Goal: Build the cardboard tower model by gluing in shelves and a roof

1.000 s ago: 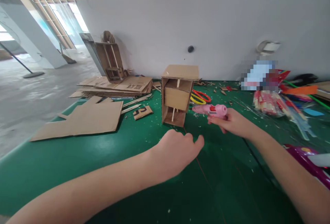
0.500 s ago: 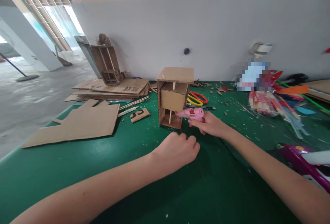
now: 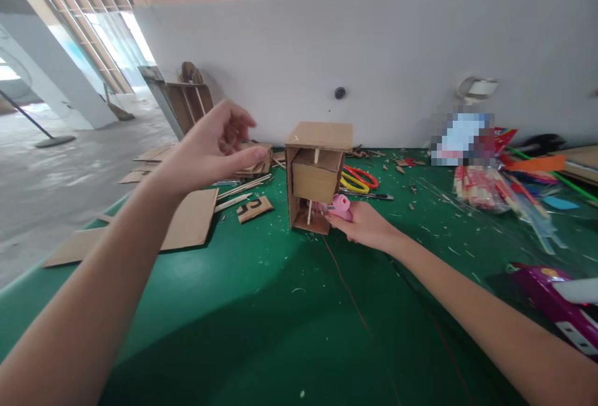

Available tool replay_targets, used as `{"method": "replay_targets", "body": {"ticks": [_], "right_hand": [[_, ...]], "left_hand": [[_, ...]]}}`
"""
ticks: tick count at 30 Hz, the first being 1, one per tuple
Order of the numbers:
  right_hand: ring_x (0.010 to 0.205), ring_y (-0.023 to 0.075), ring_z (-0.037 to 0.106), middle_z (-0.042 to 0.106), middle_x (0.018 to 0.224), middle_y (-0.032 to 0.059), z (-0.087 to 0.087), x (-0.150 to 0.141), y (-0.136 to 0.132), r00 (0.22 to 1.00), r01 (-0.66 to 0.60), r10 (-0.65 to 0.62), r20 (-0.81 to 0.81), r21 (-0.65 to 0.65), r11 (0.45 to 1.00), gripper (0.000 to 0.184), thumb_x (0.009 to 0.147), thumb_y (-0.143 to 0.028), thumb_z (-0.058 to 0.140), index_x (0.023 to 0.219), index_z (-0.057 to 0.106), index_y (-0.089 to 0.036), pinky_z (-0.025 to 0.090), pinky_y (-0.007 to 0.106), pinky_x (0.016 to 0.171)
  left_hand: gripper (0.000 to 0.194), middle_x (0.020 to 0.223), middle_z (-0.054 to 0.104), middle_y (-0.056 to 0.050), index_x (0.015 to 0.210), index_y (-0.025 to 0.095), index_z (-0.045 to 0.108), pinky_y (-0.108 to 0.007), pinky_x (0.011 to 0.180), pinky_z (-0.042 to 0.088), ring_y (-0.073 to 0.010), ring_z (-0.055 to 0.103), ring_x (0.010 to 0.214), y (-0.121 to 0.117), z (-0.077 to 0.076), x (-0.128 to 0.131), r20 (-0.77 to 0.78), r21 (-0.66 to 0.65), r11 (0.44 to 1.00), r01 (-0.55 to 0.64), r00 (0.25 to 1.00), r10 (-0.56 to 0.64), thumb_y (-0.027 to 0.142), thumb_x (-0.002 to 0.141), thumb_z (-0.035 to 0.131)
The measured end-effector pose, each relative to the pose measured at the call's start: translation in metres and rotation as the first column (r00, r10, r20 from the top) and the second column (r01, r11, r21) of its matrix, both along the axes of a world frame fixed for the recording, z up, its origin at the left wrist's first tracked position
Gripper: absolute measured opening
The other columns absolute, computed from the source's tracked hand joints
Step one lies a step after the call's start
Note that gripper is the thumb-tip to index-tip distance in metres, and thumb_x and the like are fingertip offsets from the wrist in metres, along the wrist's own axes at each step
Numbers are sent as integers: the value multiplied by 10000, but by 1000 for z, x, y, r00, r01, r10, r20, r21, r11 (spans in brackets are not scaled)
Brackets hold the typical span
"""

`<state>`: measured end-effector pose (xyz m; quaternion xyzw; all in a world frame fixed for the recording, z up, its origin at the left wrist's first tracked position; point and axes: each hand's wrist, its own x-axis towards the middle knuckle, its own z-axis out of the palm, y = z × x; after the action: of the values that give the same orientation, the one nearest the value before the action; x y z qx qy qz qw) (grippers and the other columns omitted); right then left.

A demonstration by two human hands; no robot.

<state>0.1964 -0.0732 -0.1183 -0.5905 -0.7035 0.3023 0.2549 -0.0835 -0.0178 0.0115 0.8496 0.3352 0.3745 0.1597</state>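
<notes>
An upright cardboard box frame point(image 3: 319, 135) stands on the green table, with a smaller cardboard block point(image 3: 314, 182) inside it and a thin wooden stick point(image 3: 309, 213) below the block. My right hand point(image 3: 367, 225) grips a pink glue gun point(image 3: 342, 205), its front end reaching into the lower opening of the frame; the nozzle tip is hidden. Raised in the air to the left of the frame, my left hand point(image 3: 217, 144) holds nothing, thumb apart from the loosely curled fingers.
Cardboard sheets point(image 3: 191, 222) and a printed cardboard scrap point(image 3: 255, 209) lie left. Scissors with yellow and red handles point(image 3: 357, 179) lie behind the glue gun. Bagged sticks point(image 3: 476, 188) and a purple device point(image 3: 551, 300) are at right. A thin red wire point(image 3: 346, 284) runs toward me.
My left hand has risen and moved left from in front of the frame, its fingers opening. My right hand has pushed the glue gun left, further into the frame's lower opening.
</notes>
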Motion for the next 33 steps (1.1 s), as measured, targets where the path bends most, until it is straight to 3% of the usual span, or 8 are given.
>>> {"method": "replay_targets", "body": {"ticks": [2,4,7,9,12,15,22,33], "right_hand": [[464,145,567,591,550,13,-1,-3,0,1000,27,-27,-2,-14,1000,312,894,-476,517,752,549,-200,446,284,495],[479,149,574,591,549,19,-3,-6,1,999,44,-44,3,-17,999,338,900,-492,502,728,535,-202,452,287,504],[487,153,572,583,548,16,-6,-9,2,1000,21,-21,15,-6,1000,356,911,-510,472,738,532,-205,450,291,510],[490,155,563,576,550,13,-6,-10,2,999,9,-10,37,7,1000,362,916,-519,457,756,536,-204,436,290,508],[532,157,560,590,596,24,-5,-11,-1,997,7,-11,77,55,998,362,919,-515,456,765,548,-201,405,284,510],[553,154,555,604,639,30,-5,-12,-2,996,4,-12,87,83,997,358,925,-506,447,786,568,-198,382,278,504],[431,139,533,539,479,-11,-8,-13,2,998,45,-46,53,14,999,372,915,-493,457,689,525,-205,413,270,492],[376,107,520,540,403,12,-2,-15,-5,1000,0,2,26,-96,995,541,937,-477,435,469,479,-210,448,241,485]], "left_hand": [[848,1345,481,-114,1393,262,327,-346,816,506,-290,503,1170,24,-25,1,136,-145,987,75,989,-56,468,698,767],[1025,1504,330,-141,1480,315,162,-446,978,459,-345,394,1337,39,-55,13,236,-308,915,260,953,-192,492,678,776],[1037,1520,350,-139,1489,329,151,-455,1046,430,-333,342,1401,46,-87,33,332,-422,753,504,859,-389,412,679,795],[976,1492,409,-146,1463,293,233,-430,1034,458,-331,400,1370,45,-97,41,377,-453,687,568,820,-430,347,676,807],[936,1446,474,-163,1421,228,318,-429,1058,448,-346,432,1348,43,-102,45,411,-475,685,552,828,-382,321,643,831],[925,1425,497,-166,1410,195,339,-448,1114,386,-354,363,1392,46,-104,45,421,-485,704,519,844,-332,320,638,834],[835,1464,436,-174,1272,184,431,-505,1117,350,-377,374,1374,43,-108,53,496,-469,718,514,826,-268,414,591,856],[826,1365,530,-181,1213,157,494,-540,1095,348,-400,410,1339,35,-108,60,559,-506,694,512,807,-187,511,557,852]]}}
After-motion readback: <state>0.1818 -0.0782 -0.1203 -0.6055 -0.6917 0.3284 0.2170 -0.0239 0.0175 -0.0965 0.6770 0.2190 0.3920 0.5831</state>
